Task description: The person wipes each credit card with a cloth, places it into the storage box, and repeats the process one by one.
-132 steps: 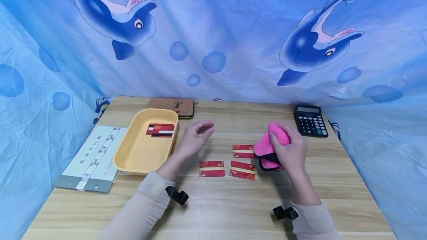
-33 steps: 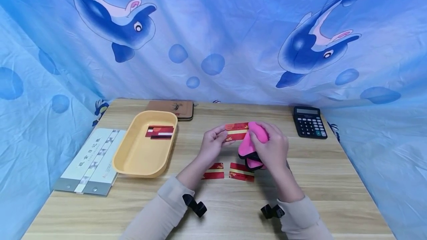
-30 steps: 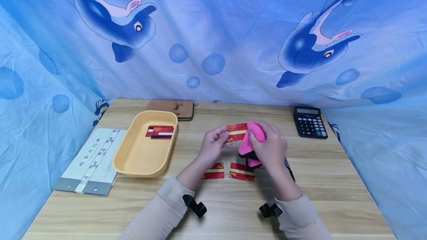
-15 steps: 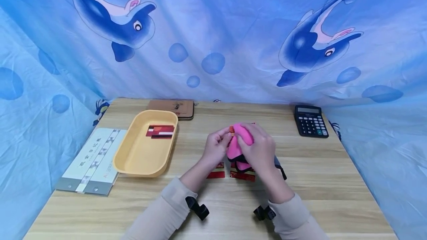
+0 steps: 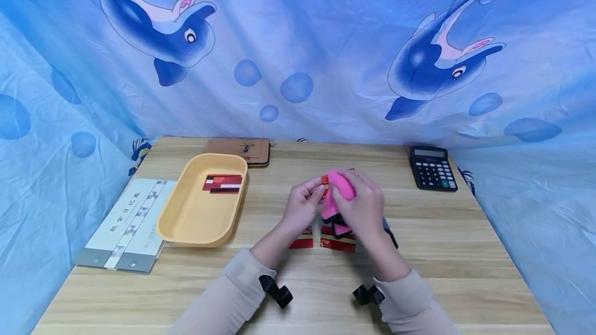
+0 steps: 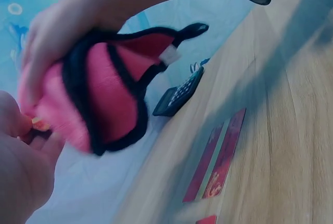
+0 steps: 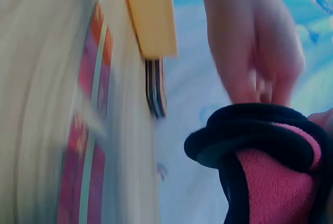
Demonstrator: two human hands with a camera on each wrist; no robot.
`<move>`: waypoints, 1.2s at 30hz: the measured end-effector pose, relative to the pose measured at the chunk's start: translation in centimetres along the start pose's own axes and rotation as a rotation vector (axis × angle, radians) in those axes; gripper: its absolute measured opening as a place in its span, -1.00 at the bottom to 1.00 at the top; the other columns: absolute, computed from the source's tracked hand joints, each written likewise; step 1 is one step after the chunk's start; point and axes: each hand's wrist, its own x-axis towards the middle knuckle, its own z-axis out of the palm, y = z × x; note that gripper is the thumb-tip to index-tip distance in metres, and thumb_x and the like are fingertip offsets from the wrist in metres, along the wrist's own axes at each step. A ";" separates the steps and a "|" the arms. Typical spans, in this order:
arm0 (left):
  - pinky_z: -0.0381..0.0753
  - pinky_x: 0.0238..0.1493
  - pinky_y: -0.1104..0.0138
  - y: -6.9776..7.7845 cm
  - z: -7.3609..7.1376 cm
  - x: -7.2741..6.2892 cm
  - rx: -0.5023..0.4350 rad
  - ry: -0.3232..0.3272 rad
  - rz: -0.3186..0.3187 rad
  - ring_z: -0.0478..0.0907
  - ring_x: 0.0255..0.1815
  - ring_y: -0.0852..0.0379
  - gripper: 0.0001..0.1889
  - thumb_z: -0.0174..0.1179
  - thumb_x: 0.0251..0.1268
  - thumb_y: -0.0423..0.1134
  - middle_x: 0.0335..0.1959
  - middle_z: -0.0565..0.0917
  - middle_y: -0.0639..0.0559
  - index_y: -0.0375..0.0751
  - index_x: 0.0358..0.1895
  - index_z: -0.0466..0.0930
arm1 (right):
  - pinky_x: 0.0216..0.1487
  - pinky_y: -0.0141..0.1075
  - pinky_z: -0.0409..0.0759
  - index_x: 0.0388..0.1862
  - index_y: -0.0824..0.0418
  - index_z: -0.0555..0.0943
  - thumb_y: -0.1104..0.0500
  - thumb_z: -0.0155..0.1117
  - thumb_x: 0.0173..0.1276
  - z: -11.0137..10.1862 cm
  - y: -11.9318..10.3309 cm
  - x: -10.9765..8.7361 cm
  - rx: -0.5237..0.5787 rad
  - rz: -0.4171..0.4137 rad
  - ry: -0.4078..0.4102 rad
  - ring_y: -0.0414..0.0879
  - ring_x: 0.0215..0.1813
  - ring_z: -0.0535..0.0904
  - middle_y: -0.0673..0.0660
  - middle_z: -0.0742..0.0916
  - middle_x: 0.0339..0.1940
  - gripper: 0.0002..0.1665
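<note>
Brings pink cloth (image 5: 342, 186), clutched in right grip (image 5: 364, 201), farther left than a second ago, over red card (image 5: 324, 180), pinched by left grip (image 5: 300, 203) above surface (image 5: 323, 293). Seemingly wiping; next, pull rightward, keeping card steady.

Two cards (image 5: 338, 245) lie right of the tray (image 5: 197, 216) (notebook (image 5: 122, 221) left).

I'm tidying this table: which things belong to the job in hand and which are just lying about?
Likely in use:
pink cloth, in right hand
red card, in left hand
two red cards on the table
perhaps yellow tray with cards

Apparently lying about:
calculator
cash journal
brown wallet
</note>
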 end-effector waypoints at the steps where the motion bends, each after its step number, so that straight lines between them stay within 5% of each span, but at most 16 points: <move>1: 0.73 -0.13 0.45 -0.1 0.1 0.0 0.018 -0.001 0.011 0.69 -0.20 0.22 -0.64 -0.02 0.55 -0.46 0.03 0.72 -0.27 -0.41 0.32 0.51 | -0.35 0.00 0.73 -0.07 0.26 0.77 0.22 0.56 0.14 0.2 -0.4 -0.1 0.022 -0.011 -0.005 0.12 -0.21 0.75 0.21 0.80 -0.17 -0.65; 6: 0.71 -0.27 0.48 0.0 0.0 0.1 0.025 0.011 -0.035 0.63 -0.33 0.25 -0.61 -0.04 0.56 -0.46 -0.09 0.73 -0.26 -0.35 0.35 0.49 | -0.37 -0.03 0.75 -0.07 0.25 0.77 0.21 0.54 0.16 0.5 -0.8 -0.4 0.035 -0.036 -0.017 0.09 -0.24 0.76 0.19 0.80 -0.17 -0.67; 14: 0.71 0.02 0.34 0.5 -0.6 0.1 -0.098 0.047 -0.117 0.70 0.06 -0.12 -0.60 -0.02 0.59 -0.42 0.18 0.63 -0.33 -0.46 0.39 0.39 | -0.14 0.04 0.73 0.00 0.26 0.76 0.20 0.59 0.16 -1.3 2.2 0.1 -0.073 0.104 0.005 0.15 -0.08 0.74 0.24 0.80 -0.11 -0.59; 19: 0.70 0.05 0.34 0.6 -0.4 0.0 -0.094 0.035 -0.098 0.69 0.10 -0.10 -0.61 -0.01 0.59 -0.41 0.19 0.63 -0.32 -0.45 0.37 0.42 | -0.16 0.04 0.74 0.00 0.26 0.76 0.20 0.58 0.17 -1.2 2.0 0.3 -0.101 0.088 0.011 0.15 -0.09 0.74 0.24 0.79 -0.10 -0.60; 22: 0.70 0.04 0.39 0.5 0.1 0.1 -0.071 0.013 -0.062 0.71 0.01 0.08 -0.62 0.00 0.58 -0.41 0.15 0.66 -0.30 -0.44 0.35 0.45 | -0.27 0.02 0.75 -0.04 0.26 0.76 0.22 0.57 0.15 -0.5 0.8 0.2 -0.066 0.021 0.012 0.14 -0.16 0.75 0.23 0.80 -0.14 -0.63; 28: 0.60 -0.49 0.53 0.3 0.2 0.1 0.027 0.016 -0.029 0.50 -0.54 0.29 -0.62 -0.05 0.55 -0.46 -0.18 0.74 -0.22 -0.33 0.31 0.53 | -0.31 0.00 0.76 -0.07 0.26 0.77 0.23 0.57 0.14 0.5 -1.3 -0.1 0.034 -0.040 -0.007 0.11 -0.20 0.75 0.21 0.80 -0.17 -0.65; 34: 0.74 -0.10 0.40 0.7 -0.9 -0.1 0.041 -0.005 -0.039 0.71 -0.15 0.18 -0.63 0.02 0.59 -0.35 0.00 0.72 -0.29 -0.43 0.33 0.48 | -0.19 0.02 0.78 -0.04 0.26 0.76 0.25 0.58 0.14 -0.6 -0.5 -0.1 -0.040 0.014 -0.012 0.12 -0.12 0.76 0.22 0.80 -0.12 -0.63; 36: 0.73 -0.19 0.45 0.8 -1.4 -0.3 0.074 0.016 -0.035 0.69 -0.19 0.16 -0.62 0.04 0.59 -0.31 0.01 0.71 -0.30 -0.42 0.32 0.49 | -0.12 0.03 0.77 -0.02 0.25 0.76 0.23 0.58 0.17 -1.2 0.1 0.0 -0.068 0.047 -0.009 0.12 -0.07 0.75 0.23 0.80 -0.10 -0.63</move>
